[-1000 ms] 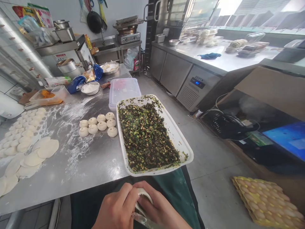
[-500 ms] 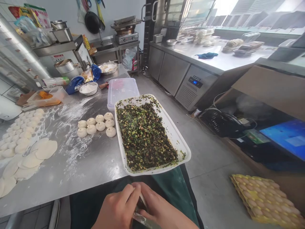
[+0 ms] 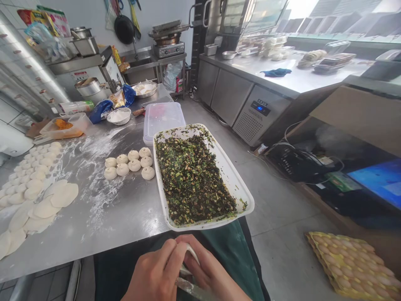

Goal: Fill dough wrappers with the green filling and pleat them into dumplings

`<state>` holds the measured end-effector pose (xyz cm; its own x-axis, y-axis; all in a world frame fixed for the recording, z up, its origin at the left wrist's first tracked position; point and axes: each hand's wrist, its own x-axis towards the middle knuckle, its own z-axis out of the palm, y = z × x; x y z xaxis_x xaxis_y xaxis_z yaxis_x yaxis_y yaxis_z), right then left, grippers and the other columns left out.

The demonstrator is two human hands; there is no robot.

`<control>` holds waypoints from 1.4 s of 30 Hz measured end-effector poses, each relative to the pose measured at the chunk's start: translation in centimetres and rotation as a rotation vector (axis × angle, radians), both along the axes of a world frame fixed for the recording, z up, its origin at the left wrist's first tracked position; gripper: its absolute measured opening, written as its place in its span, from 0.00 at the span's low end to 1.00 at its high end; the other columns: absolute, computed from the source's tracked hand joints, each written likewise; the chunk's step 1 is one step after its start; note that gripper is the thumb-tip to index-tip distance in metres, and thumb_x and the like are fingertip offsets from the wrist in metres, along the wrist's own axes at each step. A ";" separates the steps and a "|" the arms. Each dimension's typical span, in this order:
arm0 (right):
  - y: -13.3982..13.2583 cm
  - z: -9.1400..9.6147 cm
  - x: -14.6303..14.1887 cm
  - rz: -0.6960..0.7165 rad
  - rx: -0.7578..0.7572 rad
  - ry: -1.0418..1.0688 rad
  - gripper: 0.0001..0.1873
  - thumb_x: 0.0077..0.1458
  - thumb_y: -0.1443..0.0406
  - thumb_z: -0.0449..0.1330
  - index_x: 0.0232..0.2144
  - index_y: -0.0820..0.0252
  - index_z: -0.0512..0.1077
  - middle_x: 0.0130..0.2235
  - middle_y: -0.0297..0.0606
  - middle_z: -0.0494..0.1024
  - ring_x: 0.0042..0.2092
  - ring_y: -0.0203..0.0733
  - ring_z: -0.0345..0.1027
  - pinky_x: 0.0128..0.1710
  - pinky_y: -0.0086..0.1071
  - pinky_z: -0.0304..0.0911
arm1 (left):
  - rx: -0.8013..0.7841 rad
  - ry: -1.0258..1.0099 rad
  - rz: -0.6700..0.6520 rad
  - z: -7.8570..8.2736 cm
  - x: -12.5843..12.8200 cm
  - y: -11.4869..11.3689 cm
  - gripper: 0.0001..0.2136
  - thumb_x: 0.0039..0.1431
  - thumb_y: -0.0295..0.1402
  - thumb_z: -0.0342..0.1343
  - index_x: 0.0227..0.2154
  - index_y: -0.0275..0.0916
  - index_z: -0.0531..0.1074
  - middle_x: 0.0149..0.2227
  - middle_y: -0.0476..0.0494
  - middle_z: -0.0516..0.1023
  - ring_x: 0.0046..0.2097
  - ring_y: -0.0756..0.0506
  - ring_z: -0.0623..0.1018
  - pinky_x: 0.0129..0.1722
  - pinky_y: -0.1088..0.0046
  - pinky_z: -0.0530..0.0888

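Close to my body, in front of the green apron, my left hand [image 3: 156,269] and my right hand [image 3: 208,267] are closed together around a dough wrapper [image 3: 193,253]. Only its pale rim shows between the fingers; what is inside is hidden. A flat, flour-smeared strip, perhaps a filling spatula [image 3: 191,287], sticks out below the right palm. Just beyond my hands, a white tub [image 3: 247,205] of chopped green filling [image 3: 194,179] rests at the table's edge. Left of it sit several pleated buns [image 3: 134,165]. Round flat wrappers [image 3: 64,195] overlap at far left.
Dough pieces [image 3: 40,167] lie in rows on the floury steel table [image 3: 125,209]. Behind the tub is a plastic lid [image 3: 164,119], near a bowl of flour [image 3: 119,116]. Egg trays [image 3: 354,263] stand low at right. A steel counter [image 3: 232,92] runs along the back.
The view has shifted slightly, so everything sits a little further right. My fingers have moved on the dough, and more of its pale rim now shows between them.
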<state>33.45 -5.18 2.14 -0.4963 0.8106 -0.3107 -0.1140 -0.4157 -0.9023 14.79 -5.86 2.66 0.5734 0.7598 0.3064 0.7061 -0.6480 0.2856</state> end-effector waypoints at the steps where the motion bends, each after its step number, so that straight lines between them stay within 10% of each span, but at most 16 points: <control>1: 0.0 -0.1 -0.1 -0.030 0.019 -0.007 0.21 0.63 0.45 0.55 0.44 0.53 0.71 0.41 0.40 0.73 0.44 0.49 0.68 0.45 0.40 0.69 | 0.008 0.026 -0.014 0.0 0.0 0.0 0.20 0.64 0.22 0.45 0.57 0.34 0.67 0.38 0.43 0.77 0.27 0.48 0.77 0.23 0.72 0.72; 6: 0.1 0.3 0.1 0.052 0.045 -0.079 0.19 0.66 0.48 0.53 0.43 0.54 0.70 0.40 0.40 0.73 0.43 0.47 0.68 0.44 0.39 0.69 | -0.082 0.008 -0.012 0.3 0.1 0.0 0.10 0.65 0.27 0.43 0.38 0.41 0.69 0.29 0.47 0.70 0.23 0.46 0.72 0.21 0.68 0.71; 11: 0.3 1.4 0.4 0.102 0.171 -0.212 0.16 0.67 0.51 0.52 0.42 0.56 0.69 0.47 0.44 0.74 0.48 0.49 0.68 0.53 0.42 0.65 | 0.022 0.062 -0.049 0.2 0.2 0.2 0.18 0.70 0.29 0.40 0.58 0.32 0.65 0.35 0.43 0.75 0.27 0.47 0.78 0.23 0.72 0.73; 16: 0.7 1.4 0.8 0.164 0.092 -0.179 0.19 0.69 0.51 0.47 0.48 0.58 0.66 0.45 0.43 0.75 0.46 0.48 0.69 0.52 0.42 0.67 | -0.037 0.004 -0.011 0.1 0.1 0.2 0.12 0.71 0.31 0.40 0.39 0.41 0.69 0.29 0.47 0.70 0.22 0.47 0.72 0.20 0.70 0.69; 20: 0.8 1.7 1.4 0.185 0.122 -0.269 0.24 0.64 0.50 0.55 0.53 0.60 0.69 0.55 0.49 0.74 0.55 0.53 0.67 0.61 0.45 0.61 | 0.005 0.059 -0.053 0.1 0.1 0.2 0.14 0.72 0.31 0.40 0.52 0.35 0.67 0.34 0.44 0.75 0.25 0.46 0.76 0.21 0.71 0.71; 23: 0.6 1.5 1.7 0.130 -0.015 -0.273 0.31 0.62 0.46 0.57 0.60 0.56 0.68 0.61 0.47 0.73 0.62 0.57 0.63 0.66 0.47 0.54 | -0.059 0.029 -0.036 0.4 -0.2 0.3 0.11 0.71 0.31 0.41 0.44 0.39 0.68 0.32 0.46 0.73 0.25 0.46 0.76 0.21 0.70 0.71; 29: -0.3 -1.6 -1.5 -0.217 -0.318 0.169 0.28 0.60 0.40 0.56 0.29 0.57 0.73 0.28 0.34 0.74 0.32 0.42 0.64 0.34 0.35 0.61 | -0.067 -0.022 -0.046 0.5 -0.3 0.3 0.18 0.64 0.23 0.44 0.55 0.34 0.66 0.37 0.44 0.75 0.26 0.48 0.76 0.23 0.71 0.72; 34: -0.7 -2.9 -3.2 -0.242 -0.404 0.316 0.29 0.58 0.39 0.57 0.28 0.58 0.72 0.23 0.31 0.70 0.25 0.37 0.58 0.28 0.33 0.53 | -0.045 -0.066 -0.046 0.4 -0.1 0.1 0.09 0.66 0.24 0.45 0.42 0.39 0.69 0.30 0.48 0.71 0.23 0.49 0.72 0.19 0.71 0.67; 39: -0.6 -2.2 -2.9 -0.273 -0.421 0.179 0.30 0.56 0.37 0.57 0.27 0.56 0.73 0.27 0.34 0.74 0.30 0.41 0.64 0.32 0.35 0.61 | -0.049 0.000 -0.065 0.4 -0.3 0.1 0.17 0.67 0.24 0.44 0.57 0.32 0.66 0.39 0.43 0.77 0.29 0.49 0.78 0.25 0.73 0.73; 42: -0.6 -2.1 -3.0 -0.250 -0.421 0.280 0.31 0.56 0.36 0.57 0.27 0.58 0.73 0.24 0.32 0.72 0.26 0.38 0.61 0.28 0.32 0.58 | -0.086 -0.043 -0.047 0.2 -0.3 -0.1 0.09 0.68 0.26 0.44 0.43 0.39 0.69 0.32 0.47 0.71 0.24 0.48 0.72 0.21 0.71 0.70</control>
<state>30.48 -5.77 0.00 -0.4150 0.7485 -0.5172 -0.4666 -0.6631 -0.5853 14.46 -5.96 2.85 0.5965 0.7573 0.2660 0.6618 -0.6515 0.3709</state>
